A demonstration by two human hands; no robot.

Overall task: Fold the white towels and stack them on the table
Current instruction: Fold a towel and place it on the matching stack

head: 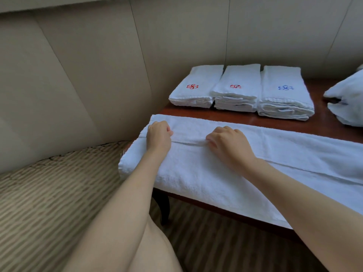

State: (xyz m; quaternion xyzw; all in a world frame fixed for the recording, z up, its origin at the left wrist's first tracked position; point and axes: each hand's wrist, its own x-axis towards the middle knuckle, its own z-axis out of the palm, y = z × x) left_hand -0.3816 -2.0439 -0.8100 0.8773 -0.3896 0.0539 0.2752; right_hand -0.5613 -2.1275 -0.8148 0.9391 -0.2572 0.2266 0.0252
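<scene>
Bare forearms reach in from the near edge to a long white towel [225,173], folded lengthwise and laid along the front of the wooden table [294,122], its left end overhanging. Behind it near the wall: three stacks of folded towels [237,89] side by side, two with red logos, one blue, plus a loose towel heap [345,99] at far right. Left hand [158,137] and right hand [227,143], both fingers curled, pinch the folded edge.

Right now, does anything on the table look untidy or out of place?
Mostly tidy. Three folded stacks sit in a neat row. Only the loose white bundle at the table's right edge looks unfolded and crumpled.
</scene>
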